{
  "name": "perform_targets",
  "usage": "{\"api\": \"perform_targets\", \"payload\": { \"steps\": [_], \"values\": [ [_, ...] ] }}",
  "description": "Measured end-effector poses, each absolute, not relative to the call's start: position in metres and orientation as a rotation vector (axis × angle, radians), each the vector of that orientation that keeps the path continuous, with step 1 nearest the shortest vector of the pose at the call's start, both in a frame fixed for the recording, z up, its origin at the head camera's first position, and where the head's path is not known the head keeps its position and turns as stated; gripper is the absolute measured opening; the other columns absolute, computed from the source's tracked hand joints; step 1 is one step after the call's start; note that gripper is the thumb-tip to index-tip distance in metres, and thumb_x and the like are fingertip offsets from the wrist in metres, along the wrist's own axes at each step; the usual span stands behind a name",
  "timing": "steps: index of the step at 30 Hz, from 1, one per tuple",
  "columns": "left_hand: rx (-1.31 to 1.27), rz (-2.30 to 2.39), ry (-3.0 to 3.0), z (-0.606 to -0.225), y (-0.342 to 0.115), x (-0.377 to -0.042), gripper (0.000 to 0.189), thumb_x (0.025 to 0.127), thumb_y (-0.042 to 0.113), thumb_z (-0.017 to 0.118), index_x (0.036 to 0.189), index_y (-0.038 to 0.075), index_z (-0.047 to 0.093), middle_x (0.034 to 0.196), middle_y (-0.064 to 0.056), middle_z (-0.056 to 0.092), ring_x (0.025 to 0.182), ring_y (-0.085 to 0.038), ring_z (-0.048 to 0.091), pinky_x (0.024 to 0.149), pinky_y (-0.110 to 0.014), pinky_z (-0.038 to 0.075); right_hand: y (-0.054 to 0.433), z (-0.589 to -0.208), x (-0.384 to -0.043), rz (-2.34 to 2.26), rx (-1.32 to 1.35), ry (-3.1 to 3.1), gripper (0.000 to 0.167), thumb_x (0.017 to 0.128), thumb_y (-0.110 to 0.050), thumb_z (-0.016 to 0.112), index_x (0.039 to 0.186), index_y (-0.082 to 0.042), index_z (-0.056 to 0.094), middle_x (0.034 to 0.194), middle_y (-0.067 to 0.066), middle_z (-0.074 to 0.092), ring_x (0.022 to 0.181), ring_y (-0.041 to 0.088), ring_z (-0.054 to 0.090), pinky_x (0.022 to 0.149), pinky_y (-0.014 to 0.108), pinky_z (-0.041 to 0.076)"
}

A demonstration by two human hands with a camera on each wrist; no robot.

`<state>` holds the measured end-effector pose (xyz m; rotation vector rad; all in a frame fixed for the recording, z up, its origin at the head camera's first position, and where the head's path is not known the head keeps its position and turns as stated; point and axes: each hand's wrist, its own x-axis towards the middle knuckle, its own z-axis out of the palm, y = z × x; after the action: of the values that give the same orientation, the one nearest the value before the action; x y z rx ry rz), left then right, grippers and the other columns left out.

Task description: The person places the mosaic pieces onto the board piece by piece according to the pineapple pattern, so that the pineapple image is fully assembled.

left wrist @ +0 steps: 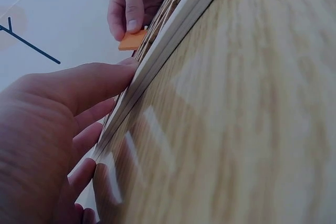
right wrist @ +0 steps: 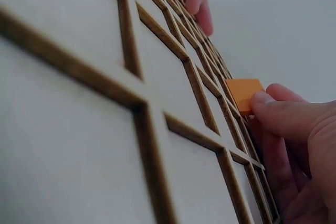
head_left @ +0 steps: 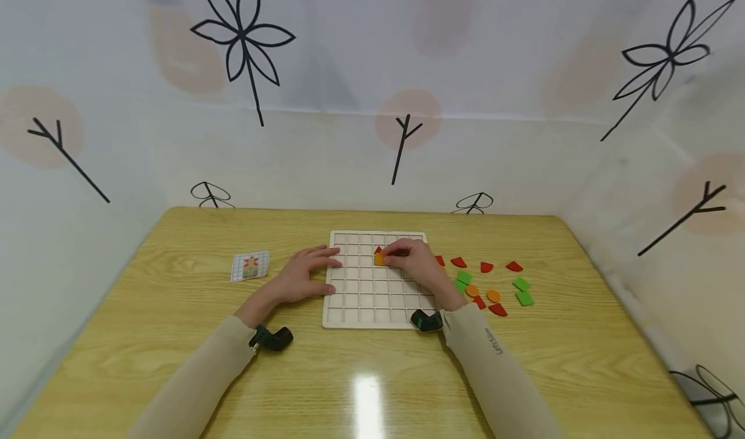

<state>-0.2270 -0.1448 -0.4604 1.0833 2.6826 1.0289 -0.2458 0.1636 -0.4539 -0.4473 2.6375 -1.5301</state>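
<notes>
Right hand (head_left: 412, 259) pinches orange square (right wrist: 242, 95) at or just above the board (head_left: 353, 302) beneath it; left hand (head_left: 298, 278), fingers extended, touches board's edge; step appears placement; next likely needs aligned seating.

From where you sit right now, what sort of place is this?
Probably a small indoor tabletop play or puzzle corner: a wood-grained table against a leaf-patterned backdrop, with a grid board and loose coloured pieces on it.

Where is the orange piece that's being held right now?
In the head view, the orange piece is left of the right hand pinching it, at the far half of the grid board, just below a red piece.
</notes>
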Motion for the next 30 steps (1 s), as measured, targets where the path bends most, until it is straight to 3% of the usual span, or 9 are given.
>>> {"api": "perform_targets", "payload": {
  "steps": [30],
  "values": [
    [1.065,1.012,2.707,-0.4617,-0.1450,-0.2273,0.050,0.088,0.031,0.076,0.132,0.013,0.065,0.155,-0.009,0.042,0.146,-0.036,0.026,0.112,-0.065,0.015,0.1595,-0.4543,-0.2478,-1.453,-0.421,2.672,0.012,0.090,-0.010,0.075,0.102,-0.012,0.078,0.107,0.001,0.069,0.095,0.020,0.060,0.083,0.035,0.047]
  ]
}}
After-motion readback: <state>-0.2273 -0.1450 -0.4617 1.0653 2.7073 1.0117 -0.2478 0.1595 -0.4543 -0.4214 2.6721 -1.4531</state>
